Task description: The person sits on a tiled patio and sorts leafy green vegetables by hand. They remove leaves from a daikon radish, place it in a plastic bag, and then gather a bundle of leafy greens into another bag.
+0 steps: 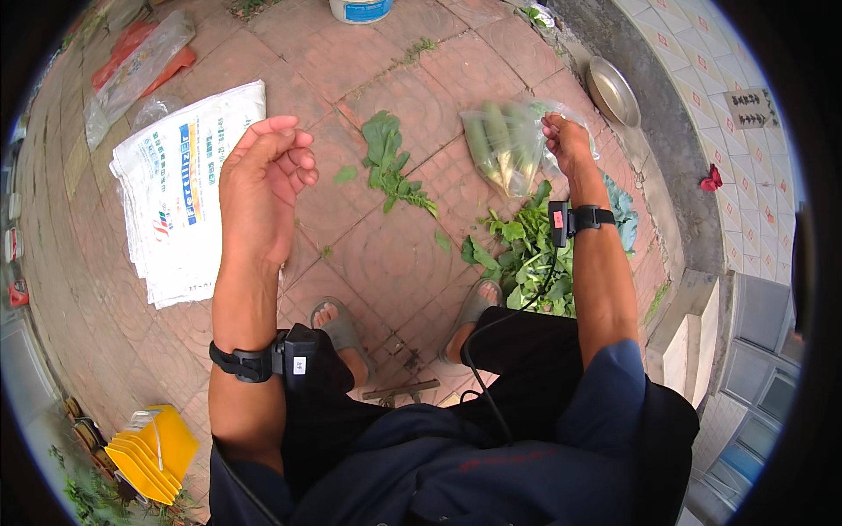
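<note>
My right hand (567, 141) has its fingers closed on the edge of a clear plastic bag (534, 148). Several long green-and-white radishes (498, 135) lie inside the bag, their pale tips towards me. My left hand (266, 177) is raised in front of a folded white woven fertilizer sack (174, 197), fingers loosely curled with nothing visible in them. Between the hands, a strip of green radish leaves (387, 161) lies on the paving. A larger heap of leafy greens (533, 256) sits below the bag, partly hidden by my right forearm.
A metal basin (613, 92) leans by the tiled wall (707, 72) on the right. At the top stands a white bucket (360, 10). Red and clear plastic bags (141, 62) lie at upper left, and yellow plastic pieces (154, 454) at lower left. A cable (483, 394) crosses my lap.
</note>
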The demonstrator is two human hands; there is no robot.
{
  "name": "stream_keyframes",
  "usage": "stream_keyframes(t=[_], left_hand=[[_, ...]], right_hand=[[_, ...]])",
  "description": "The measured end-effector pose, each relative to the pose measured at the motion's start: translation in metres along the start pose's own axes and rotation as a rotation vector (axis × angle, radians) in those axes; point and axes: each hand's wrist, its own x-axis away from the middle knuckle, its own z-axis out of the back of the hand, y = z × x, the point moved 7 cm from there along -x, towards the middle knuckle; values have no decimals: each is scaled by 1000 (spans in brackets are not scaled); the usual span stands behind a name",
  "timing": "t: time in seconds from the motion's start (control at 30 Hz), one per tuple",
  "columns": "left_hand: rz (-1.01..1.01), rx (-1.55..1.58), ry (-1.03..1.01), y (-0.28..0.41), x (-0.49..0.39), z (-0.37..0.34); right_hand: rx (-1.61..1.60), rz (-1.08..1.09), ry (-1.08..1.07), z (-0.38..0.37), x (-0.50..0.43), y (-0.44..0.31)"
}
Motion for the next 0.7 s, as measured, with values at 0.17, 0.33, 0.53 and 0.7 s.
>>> stream_keyframes(t=[0.17,0.33,0.53,0.7], left_hand=[[-42,-21,20,3,-1,2],[-166,-74,95,23,1,19],[-170,-62,135,30,13,37],[-125,-45,128,29,25,37]], right_hand=[[951,304,385,-25,41,17],[1052,557,290,-103,104,93],[1046,191,-393,-200,113,233],[1134,354,-247,-220,86,262]])
